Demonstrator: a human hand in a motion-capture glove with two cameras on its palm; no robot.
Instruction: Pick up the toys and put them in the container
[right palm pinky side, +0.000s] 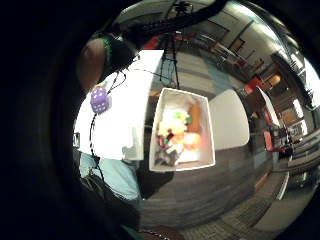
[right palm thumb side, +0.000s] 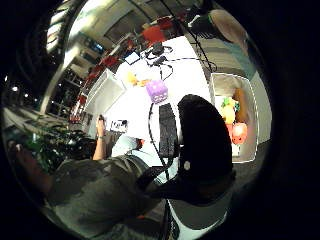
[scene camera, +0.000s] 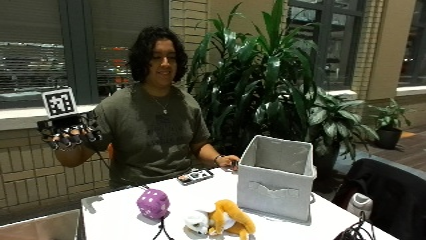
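In the outside view a purple plush die (scene camera: 153, 203) and an orange and white plush animal (scene camera: 219, 222) lie on the white table (scene camera: 113, 220). To their right on the table stands a grey fabric container (scene camera: 276, 177). My gloved right hand (scene camera: 66, 135) is raised at shoulder height, far left of the table, fingers relaxed and holding nothing. From the palm views, the container (right palm pinky side: 182, 130) holds several colourful toys, and the die (right palm pinky side: 99, 100) (right palm thumb side: 157, 91) sits on the table beside it. The bare left hand (scene camera: 229, 161) rests on the table behind the container.
A small black and white device (scene camera: 195, 175) lies near the bare hand. A chair draped with a dark jacket (scene camera: 386, 195) stands at the table's right end. Large plants (scene camera: 279, 90) and a brick wall are behind the person.
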